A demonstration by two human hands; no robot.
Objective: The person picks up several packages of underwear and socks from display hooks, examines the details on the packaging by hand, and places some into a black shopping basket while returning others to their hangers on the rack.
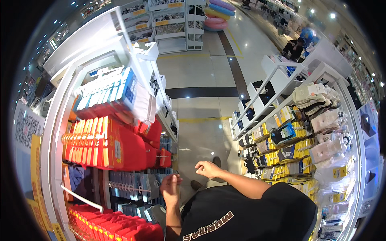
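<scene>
My left hand point(171, 187) is raised in front of the left rack, its fingers bent close together; whether something small is between them I cannot tell. Over the aisle floor, my right hand point(208, 169) hovers with curled fingers near the thumb, and no object shows in it. Red packaged garments point(129, 150) hang on hooks beyond my left hand. Grey-blue packs point(132, 186) hang beside that hand on a lower hook. Higher up, blue-and-white packs point(105, 93) hang in a row. Red packs point(117, 226) fill the lowest row at the left.
A bare white hook point(83, 198) juts from the left rack. The right rack point(355, 150) holds socks on yellow cards point(286, 150). White shelf bins and stacked swim rings point(218, 15) stand farther along the tiled aisle point(199, 108). A seated person point(294, 49) is at the far right.
</scene>
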